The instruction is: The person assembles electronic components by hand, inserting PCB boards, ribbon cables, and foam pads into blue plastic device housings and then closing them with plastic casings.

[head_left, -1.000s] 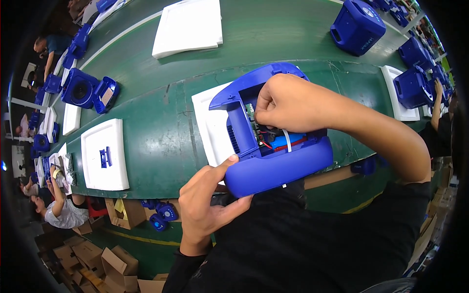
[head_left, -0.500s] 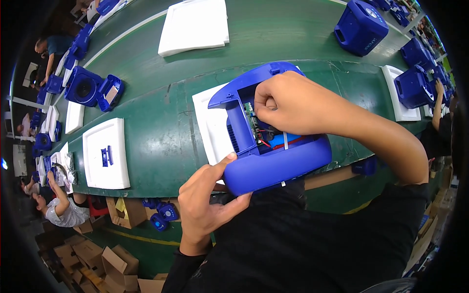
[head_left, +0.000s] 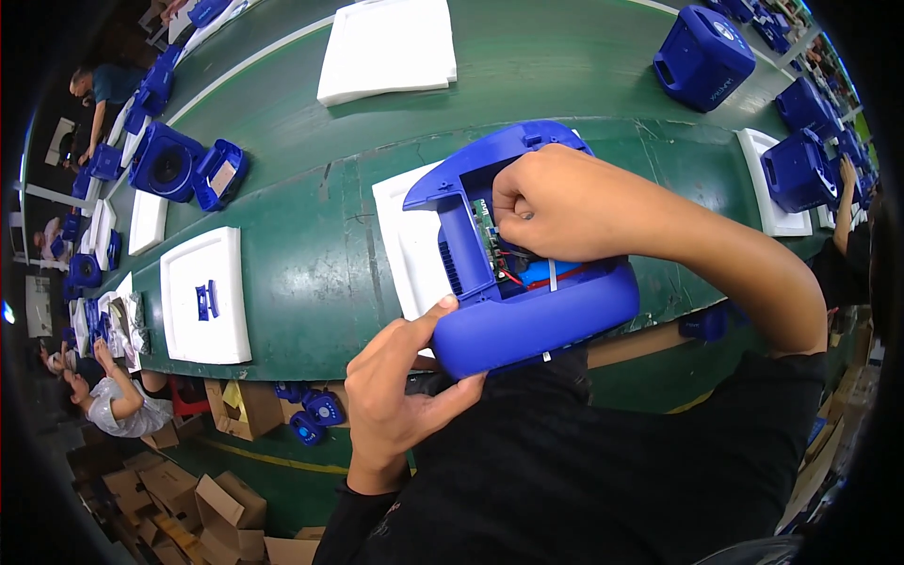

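A blue plastic housing (head_left: 537,325) lies open in front of me, partly over a white foam tray (head_left: 407,240). Inside it show a green circuit board (head_left: 487,235), red and black wires and a blue battery pack (head_left: 535,273) with a white strap. My left hand (head_left: 400,386) grips the housing's near left corner, fingertips on its edge and thumb along the lower side. Reaching in from the right, my right hand (head_left: 565,202) is closed over the opening beside the board. Its fingertips point down inside, so whatever they pinch is hidden.
Another foam tray (head_left: 202,325) with small blue parts sits left on the green bench. Beyond runs a belt carrying a foam block (head_left: 388,52), a blue box (head_left: 703,58) and an opened blue unit (head_left: 165,165). Cardboard boxes (head_left: 226,508) stand lower left; co-workers sit along both sides.
The foam block and blue units on the belt have shifted slightly to the right. Both my hands and the housing stay nearly in place; the right hand has moved only a little.
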Demonstrator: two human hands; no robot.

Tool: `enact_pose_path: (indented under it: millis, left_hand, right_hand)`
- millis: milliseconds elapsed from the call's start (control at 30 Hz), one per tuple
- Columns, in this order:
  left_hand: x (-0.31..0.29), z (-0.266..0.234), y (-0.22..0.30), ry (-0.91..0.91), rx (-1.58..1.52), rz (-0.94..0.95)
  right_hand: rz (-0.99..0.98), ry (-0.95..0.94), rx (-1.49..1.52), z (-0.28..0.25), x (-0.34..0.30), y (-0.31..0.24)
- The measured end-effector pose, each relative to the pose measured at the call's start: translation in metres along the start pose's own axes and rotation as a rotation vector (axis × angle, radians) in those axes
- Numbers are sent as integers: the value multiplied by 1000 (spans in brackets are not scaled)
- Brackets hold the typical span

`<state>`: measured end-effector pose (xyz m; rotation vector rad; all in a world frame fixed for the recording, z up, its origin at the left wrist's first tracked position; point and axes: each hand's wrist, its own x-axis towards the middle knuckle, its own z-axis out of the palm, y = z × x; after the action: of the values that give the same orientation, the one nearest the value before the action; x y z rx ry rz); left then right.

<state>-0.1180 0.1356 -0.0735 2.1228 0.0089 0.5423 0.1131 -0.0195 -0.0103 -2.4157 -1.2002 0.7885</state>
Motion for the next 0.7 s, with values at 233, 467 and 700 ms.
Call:
enact_pose_path:
  millis: [233, 467, 700]
  left_hand:
    - [2, -1, -2, -13, 21, 13]
    - [2, -2, -3, -11, 22, 11]
    - [2, -2, -4, -22, 19, 3]
  right_hand:
    - [9, -13, 6, 0, 3, 2]
    - [-14, -20, 21, 1, 6, 2]
    - [22, -14, 49, 0, 5, 1]
